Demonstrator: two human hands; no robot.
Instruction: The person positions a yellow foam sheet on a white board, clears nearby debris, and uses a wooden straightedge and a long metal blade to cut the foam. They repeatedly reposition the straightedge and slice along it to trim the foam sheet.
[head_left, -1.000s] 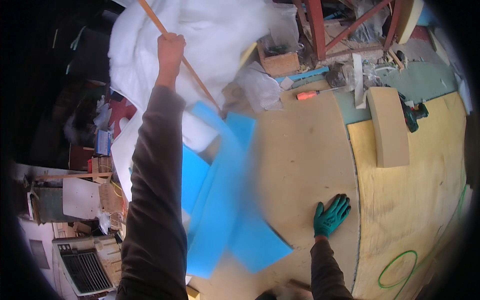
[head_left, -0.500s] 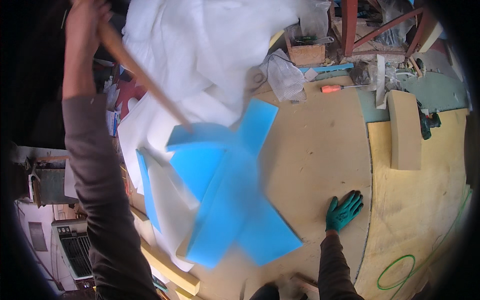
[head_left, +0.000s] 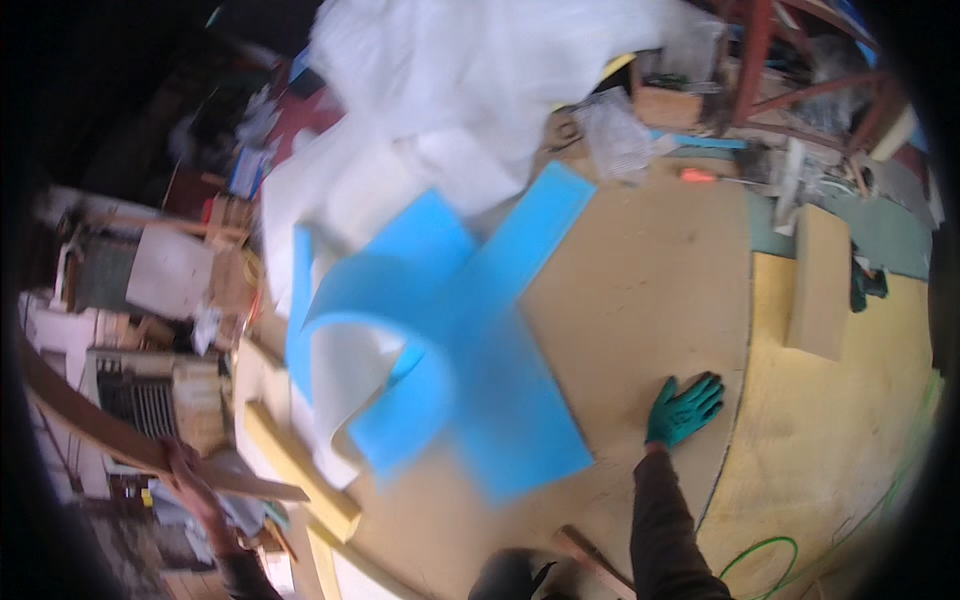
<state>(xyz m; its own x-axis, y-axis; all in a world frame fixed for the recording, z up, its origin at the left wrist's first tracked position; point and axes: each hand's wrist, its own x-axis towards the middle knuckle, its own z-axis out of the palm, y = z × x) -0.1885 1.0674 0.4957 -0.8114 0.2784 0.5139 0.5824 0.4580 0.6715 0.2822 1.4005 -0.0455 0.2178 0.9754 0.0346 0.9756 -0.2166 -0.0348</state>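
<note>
My left hand (head_left: 192, 488), bare, grips a long, slightly curved wooden strip (head_left: 95, 425) at the lower left. One end of the strip reaches toward the board, the other slants up to the left rim. My right hand (head_left: 686, 410), in a green and black glove, lies flat with fingers spread on the tan board (head_left: 640, 300). Between my hands is a heap of blue foam pieces (head_left: 425, 265), blurred in places. One piece curls up and shows its white underside (head_left: 345, 360).
White padding (head_left: 450, 70) is piled at the far side. A yellowish sheet (head_left: 820, 430) carries a tan foam block (head_left: 822, 285), with a power drill (head_left: 866, 285) beside it. Yellow foam strips (head_left: 300, 470) line the left edge. A green hose (head_left: 765, 545) loops at lower right.
My left hand has swung from the upper left down to the lower left with the wooden strip, away from the foam. The curled foam piece has shifted. My right hand stays flat on the board.
</note>
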